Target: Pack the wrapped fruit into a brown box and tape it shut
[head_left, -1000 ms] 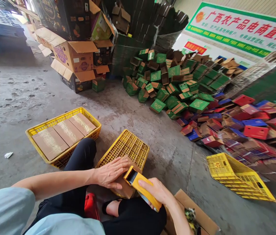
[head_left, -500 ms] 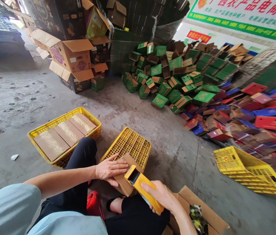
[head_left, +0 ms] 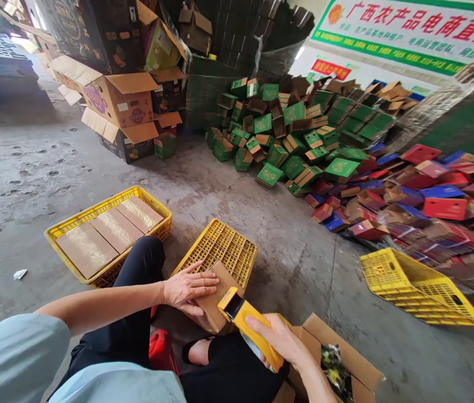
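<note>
My left hand [head_left: 186,288] lies flat with fingers stretched out on a small brown cardboard box [head_left: 216,296], pressing it against an upturned yellow crate [head_left: 222,249]. My right hand [head_left: 281,338] is closed round a yellow tape dispenser [head_left: 250,326], whose front end touches the box's near side. I sit on a red stool [head_left: 162,350] with my legs in black trousers on both sides.
A yellow crate [head_left: 106,235] to the left holds taped brown boxes. An open carton [head_left: 346,366] sits at my right. Another yellow crate [head_left: 419,288] lies tipped on the floor at right. Piles of green boxes [head_left: 287,140] and red and blue boxes [head_left: 430,207] fill the back.
The dispenser has slid a little toward me along the box, and my left hand has shifted slightly on top. The view has tilted a bit.
</note>
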